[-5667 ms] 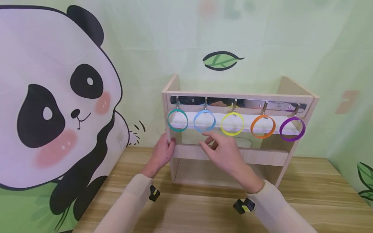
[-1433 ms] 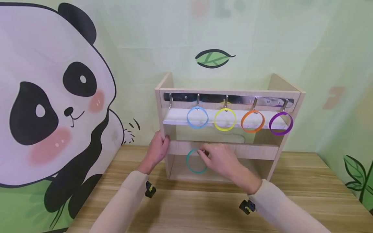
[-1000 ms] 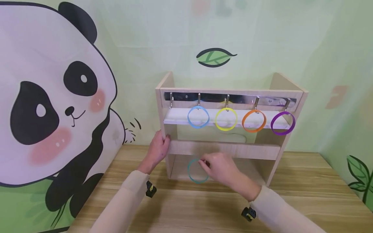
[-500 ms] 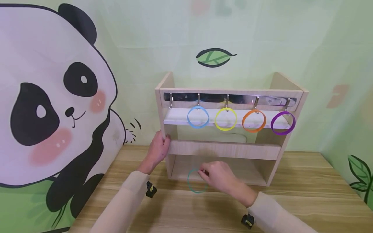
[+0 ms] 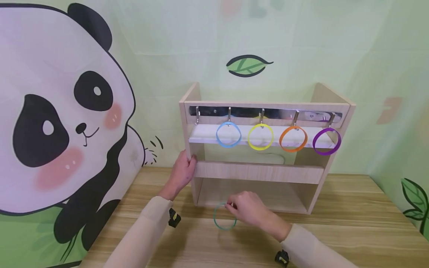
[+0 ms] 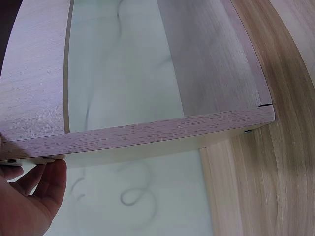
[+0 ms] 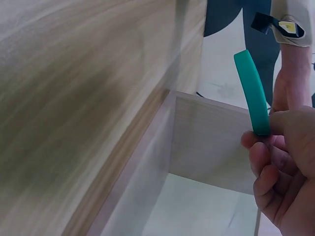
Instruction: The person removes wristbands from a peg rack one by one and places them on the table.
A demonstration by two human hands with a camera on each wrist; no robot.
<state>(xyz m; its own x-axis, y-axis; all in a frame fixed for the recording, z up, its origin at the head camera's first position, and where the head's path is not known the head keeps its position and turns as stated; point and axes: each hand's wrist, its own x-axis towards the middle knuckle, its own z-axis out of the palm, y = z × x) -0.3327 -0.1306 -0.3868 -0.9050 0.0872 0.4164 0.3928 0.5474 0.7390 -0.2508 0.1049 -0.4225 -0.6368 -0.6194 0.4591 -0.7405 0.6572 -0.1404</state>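
Observation:
My right hand pinches a thin teal ring by its edge, in front of the shelf's bottom compartment. In the right wrist view the teal ring stands up between thumb and fingertips. My left hand grips the left side panel of the small wooden shelf; in the left wrist view its fingers bend against the panel's edge. Light blue, yellow, orange and purple rings hang on the metal hook rail. The leftmost hook carries no ring.
The shelf stands on a wood-grain table, close to a pale green wall sheet. A large printed panda covers the left side. A white board lies behind the hanging rings.
The teal ring has left the leftmost hook. My right hand has lowered it past the shelf's middle bar, down to near the table. My left hand stays at the side panel.

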